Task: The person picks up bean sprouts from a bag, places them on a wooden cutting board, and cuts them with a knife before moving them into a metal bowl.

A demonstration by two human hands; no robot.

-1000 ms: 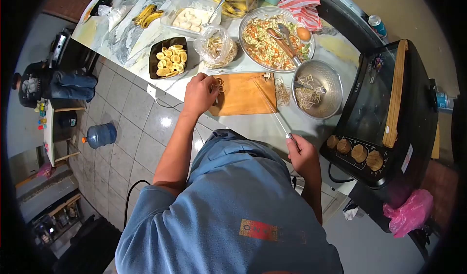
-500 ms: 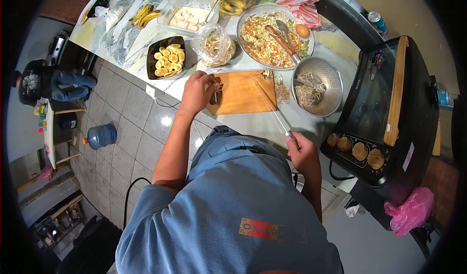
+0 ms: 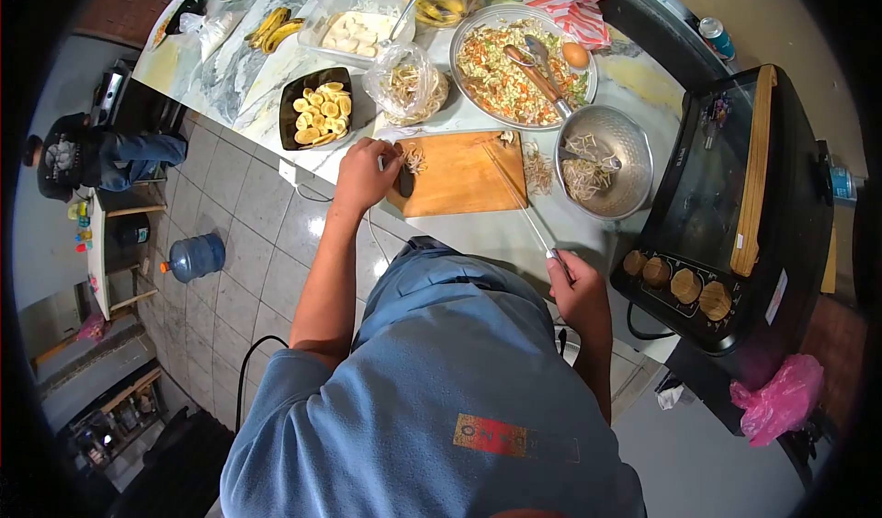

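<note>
My right hand (image 3: 580,288) is wrapped round the handle of a long thin knife (image 3: 533,216), whose blade reaches over the wooden cutting board (image 3: 459,182). At the board's left edge is my left hand (image 3: 365,176), fingers bent together; what they hold, if anything, is hidden. Beside its fingertips lie a few sprouts (image 3: 415,159) and a dark strip. More sprouts (image 3: 537,170) lie right of the board. A metal pot (image 3: 630,180) holds sprouts and a utensil. Behind the board stands a clear bag of sprouts (image 3: 409,91).
A large tray (image 3: 457,68) of chopped vegetables with an egg (image 3: 575,55) stands behind. Left are a black bowl (image 3: 287,113) of sliced bananas and a plastic tub (image 3: 312,26). A black oven (image 3: 707,205) stands right. Another person (image 3: 92,155) is far left.
My left hand has drawn slightly left, showing more of the sprouts at its fingertips. The knife and my right hand have shifted slightly in view, along with the whole scene.
</note>
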